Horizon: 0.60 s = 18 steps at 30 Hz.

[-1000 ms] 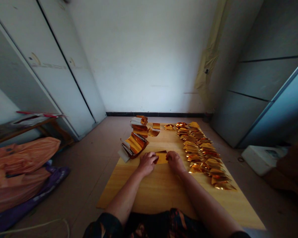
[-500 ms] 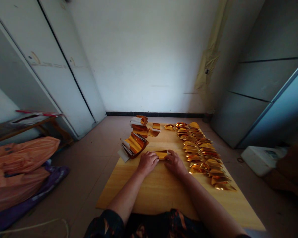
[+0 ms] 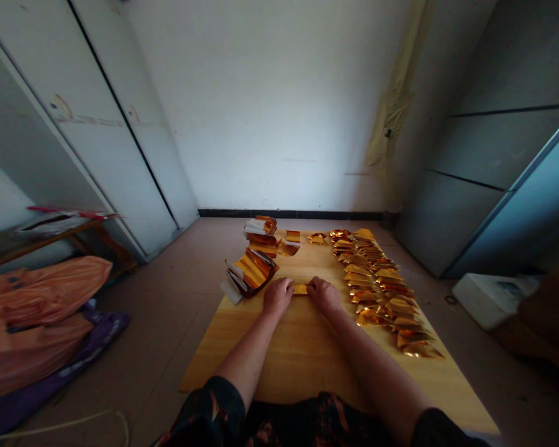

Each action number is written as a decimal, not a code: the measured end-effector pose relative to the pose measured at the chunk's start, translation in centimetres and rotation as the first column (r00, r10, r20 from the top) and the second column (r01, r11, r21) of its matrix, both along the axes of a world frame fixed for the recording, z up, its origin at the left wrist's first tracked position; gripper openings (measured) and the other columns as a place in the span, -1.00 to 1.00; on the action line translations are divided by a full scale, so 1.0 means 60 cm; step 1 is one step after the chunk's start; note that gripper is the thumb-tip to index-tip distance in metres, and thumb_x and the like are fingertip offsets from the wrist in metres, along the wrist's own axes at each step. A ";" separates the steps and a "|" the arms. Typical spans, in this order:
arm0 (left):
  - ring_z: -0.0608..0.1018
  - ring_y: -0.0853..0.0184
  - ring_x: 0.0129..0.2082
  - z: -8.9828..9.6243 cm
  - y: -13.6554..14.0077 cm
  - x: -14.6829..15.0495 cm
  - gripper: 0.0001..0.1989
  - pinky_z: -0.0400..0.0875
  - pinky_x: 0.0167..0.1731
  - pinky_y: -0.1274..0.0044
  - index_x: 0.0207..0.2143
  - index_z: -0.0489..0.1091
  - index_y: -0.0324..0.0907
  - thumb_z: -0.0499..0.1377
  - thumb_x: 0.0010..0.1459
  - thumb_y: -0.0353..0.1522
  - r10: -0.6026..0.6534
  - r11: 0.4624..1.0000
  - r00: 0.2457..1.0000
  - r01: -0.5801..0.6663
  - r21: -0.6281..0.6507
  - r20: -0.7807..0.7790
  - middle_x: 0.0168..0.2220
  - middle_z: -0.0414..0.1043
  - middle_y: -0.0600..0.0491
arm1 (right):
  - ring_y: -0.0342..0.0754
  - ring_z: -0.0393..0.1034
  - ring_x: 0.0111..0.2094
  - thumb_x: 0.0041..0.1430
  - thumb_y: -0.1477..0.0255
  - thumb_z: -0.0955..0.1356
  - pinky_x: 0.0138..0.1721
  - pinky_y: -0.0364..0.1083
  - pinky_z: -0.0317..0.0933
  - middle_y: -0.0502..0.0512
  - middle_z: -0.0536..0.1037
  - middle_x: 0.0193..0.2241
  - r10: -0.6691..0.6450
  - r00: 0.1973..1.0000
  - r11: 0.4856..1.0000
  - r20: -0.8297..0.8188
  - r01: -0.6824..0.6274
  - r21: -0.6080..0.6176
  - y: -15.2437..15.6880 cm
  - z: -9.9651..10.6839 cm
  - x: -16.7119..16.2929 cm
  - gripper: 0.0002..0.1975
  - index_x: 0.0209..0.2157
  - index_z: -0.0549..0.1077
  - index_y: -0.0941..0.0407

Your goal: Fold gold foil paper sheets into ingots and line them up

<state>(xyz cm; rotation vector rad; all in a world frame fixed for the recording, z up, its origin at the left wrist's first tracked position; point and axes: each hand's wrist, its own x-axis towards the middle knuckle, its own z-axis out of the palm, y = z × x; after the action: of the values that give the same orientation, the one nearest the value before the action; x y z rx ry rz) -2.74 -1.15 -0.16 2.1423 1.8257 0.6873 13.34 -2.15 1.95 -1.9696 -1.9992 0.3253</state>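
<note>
A narrow strip of folded gold foil paper spans the gap between my two hands over the wooden board. My left hand pinches its left end, fingers curled inward. At the opposite end, my right hand grips the paper with its fingers bent. To the left of my hands lies a curved stack of gold foil sheets with pale backs. Folded gold paper pieces stand in rows along the board's right side.
More foil sheets lie at the board's far left, near a small gold square and one folded piece. Orange plastic bags are on the left. A white box stands at right, below a grey refrigerator.
The gold paper between my hands has become narrower, folded down to a slim strip. Both hands have shifted slightly away from me, and their fingers have curled tighter around its ends.
</note>
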 end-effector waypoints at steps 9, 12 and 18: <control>0.48 0.33 -0.11 0.020 -0.002 0.010 -0.75 0.30 -0.15 0.55 -0.08 0.38 -0.08 0.05 0.20 -0.36 0.047 0.997 0.980 -0.057 -0.049 -0.194 -0.11 0.46 0.01 | -0.04 0.43 -0.26 0.23 0.40 0.23 -0.31 -0.14 0.13 0.16 0.56 -0.26 -0.005 0.992 0.999 0.128 -0.001 0.049 0.001 -0.011 -0.013 -0.83 -0.25 0.43 0.10; 0.48 0.32 -0.13 0.025 -0.001 0.012 -0.75 0.30 -0.19 0.55 -0.08 0.38 -0.08 0.04 0.21 -0.35 0.036 0.997 0.973 -0.051 -0.059 -0.228 -0.12 0.46 0.01 | -0.04 0.43 -0.26 0.24 0.42 0.22 -0.31 -0.15 0.12 0.16 0.55 -0.28 -0.005 0.989 0.999 0.146 -0.003 0.053 -0.001 -0.010 -0.016 -0.84 -0.25 0.42 0.12; 0.50 0.28 -0.18 0.032 -0.002 0.019 -0.76 0.31 -0.26 0.51 -0.12 0.39 -0.10 0.00 0.22 -0.32 0.048 0.996 0.959 -0.069 -0.064 -0.279 -0.15 0.46 -0.01 | -0.06 0.39 -0.28 0.21 0.43 0.24 -0.33 -0.15 0.10 0.14 0.49 -0.26 -0.017 0.992 0.998 0.124 0.008 0.069 -0.004 -0.013 -0.014 -0.85 -0.22 0.39 0.12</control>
<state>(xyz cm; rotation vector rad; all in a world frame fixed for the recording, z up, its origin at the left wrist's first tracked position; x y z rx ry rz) -1.57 -1.28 1.79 2.2371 2.0246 0.3377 12.52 -2.37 1.20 -2.0044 -2.0433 0.1316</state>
